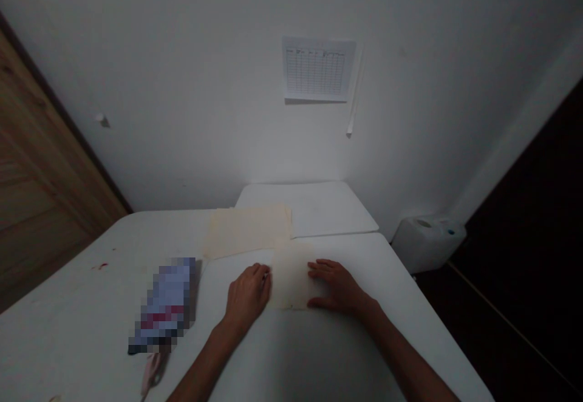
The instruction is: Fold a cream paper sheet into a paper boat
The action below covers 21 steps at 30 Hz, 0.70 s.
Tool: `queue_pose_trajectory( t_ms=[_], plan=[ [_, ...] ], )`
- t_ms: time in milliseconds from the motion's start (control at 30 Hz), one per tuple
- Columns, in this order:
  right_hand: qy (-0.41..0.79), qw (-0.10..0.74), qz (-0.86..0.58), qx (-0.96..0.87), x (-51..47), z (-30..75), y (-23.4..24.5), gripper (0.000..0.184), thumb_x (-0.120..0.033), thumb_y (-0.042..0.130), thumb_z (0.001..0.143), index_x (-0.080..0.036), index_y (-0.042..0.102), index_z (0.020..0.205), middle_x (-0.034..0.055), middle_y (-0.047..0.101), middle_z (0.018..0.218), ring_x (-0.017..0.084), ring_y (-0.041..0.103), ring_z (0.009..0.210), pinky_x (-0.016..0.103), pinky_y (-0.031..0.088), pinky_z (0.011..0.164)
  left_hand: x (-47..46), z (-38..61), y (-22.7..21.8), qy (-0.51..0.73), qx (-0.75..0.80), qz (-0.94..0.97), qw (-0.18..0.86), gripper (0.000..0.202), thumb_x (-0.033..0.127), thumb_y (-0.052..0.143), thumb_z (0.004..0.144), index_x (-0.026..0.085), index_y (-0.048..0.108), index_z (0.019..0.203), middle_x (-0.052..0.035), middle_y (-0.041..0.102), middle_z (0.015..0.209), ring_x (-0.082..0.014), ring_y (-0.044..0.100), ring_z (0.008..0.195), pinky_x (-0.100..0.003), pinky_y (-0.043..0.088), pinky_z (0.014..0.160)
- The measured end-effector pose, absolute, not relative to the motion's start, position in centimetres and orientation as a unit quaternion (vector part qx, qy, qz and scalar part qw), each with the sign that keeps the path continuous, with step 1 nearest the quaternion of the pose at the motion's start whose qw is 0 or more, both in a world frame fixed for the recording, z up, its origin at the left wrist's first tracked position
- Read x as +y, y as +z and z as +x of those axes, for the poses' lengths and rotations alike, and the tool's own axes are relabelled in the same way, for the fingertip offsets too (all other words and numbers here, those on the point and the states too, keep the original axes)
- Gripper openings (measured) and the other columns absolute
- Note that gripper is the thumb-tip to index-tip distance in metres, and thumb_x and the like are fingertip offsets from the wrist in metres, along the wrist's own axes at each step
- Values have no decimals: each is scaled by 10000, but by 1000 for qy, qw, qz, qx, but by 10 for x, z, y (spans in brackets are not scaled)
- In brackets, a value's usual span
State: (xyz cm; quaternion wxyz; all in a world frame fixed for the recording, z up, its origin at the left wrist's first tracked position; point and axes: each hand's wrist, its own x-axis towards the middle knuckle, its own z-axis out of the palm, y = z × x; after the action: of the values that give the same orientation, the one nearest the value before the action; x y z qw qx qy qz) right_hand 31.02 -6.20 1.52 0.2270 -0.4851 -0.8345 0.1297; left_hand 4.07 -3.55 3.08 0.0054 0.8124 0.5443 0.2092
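A small cream sheet of paper (pixel 291 271) lies on the white table (pixel 319 353) in front of me. My left hand (pixel 248 292) rests at the sheet's left edge, fingers curled down onto it. My right hand (pixel 334 285) lies flat on the sheet's right part, fingers stretched out toward the left. Just beyond, a larger stack of cream sheets (pixel 248 229) lies on the table.
A pixelated blue-and-red object (pixel 166 305) lies to the left, with pink-handled scissors (pixel 152 374) below it. A second white table (pixel 314 207) stands against the wall. A printed chart (pixel 317 69) hangs on the wall. A white container (pixel 428 241) stands on the floor at right; a wooden door (pixel 36 195) at left.
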Motion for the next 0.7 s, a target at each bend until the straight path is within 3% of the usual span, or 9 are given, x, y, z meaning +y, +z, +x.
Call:
queue_pose_trajectory(
  t_ms=[133, 333, 433, 567, 700],
  plan=[
    [131, 225, -486, -834, -65, 310, 14, 745, -677, 687, 651, -218, 591, 1230, 79, 500, 1384, 292, 393, 1305, 439, 270, 1091, -42, 38, 28, 314, 461, 830, -19, 218, 209, 390, 911, 178, 586, 1003, -89, 607, 970, -234, 561, 936, -351, 481, 802],
    [108, 241, -506, -821, -72, 304, 10, 709, -673, 675, 671, -220, 599, 1211, 60, 504, 1383, 281, 392, 1303, 439, 244, 1108, -64, 28, 21, 367, 402, 839, -4, 262, 126, 388, 890, 155, 583, 1062, -114, 593, 1028, -221, 573, 949, -363, 523, 815],
    [96, 239, -517, -816, -74, 300, 9, 707, -665, 674, 678, -217, 596, 1219, 60, 497, 1389, 283, 384, 1306, 440, 246, 1107, -79, 28, 16, 329, 387, 861, -1, 276, 137, 397, 904, 145, 578, 1112, -132, 604, 1074, -224, 585, 987, -366, 534, 841],
    [80, 229, -525, -816, -78, 296, 10, 679, -645, 636, 737, -205, 574, 1249, 70, 492, 1393, 276, 372, 1311, 441, 254, 1104, -101, 36, 12, 217, 356, 909, -15, 374, 189, 434, 918, 204, 512, 1284, -110, 502, 1364, -270, 464, 1255, -439, 453, 1016],
    [61, 226, -526, -818, -80, 294, 10, 453, -493, 537, 882, -222, 578, 1243, 52, 508, 1379, 247, 396, 1291, 418, 275, 1097, -117, 44, 15, 145, 340, 929, -31, 477, 267, 449, 934, 257, 385, 1407, -75, 359, 1492, -292, 362, 1344, -462, 435, 1039]
  ],
)
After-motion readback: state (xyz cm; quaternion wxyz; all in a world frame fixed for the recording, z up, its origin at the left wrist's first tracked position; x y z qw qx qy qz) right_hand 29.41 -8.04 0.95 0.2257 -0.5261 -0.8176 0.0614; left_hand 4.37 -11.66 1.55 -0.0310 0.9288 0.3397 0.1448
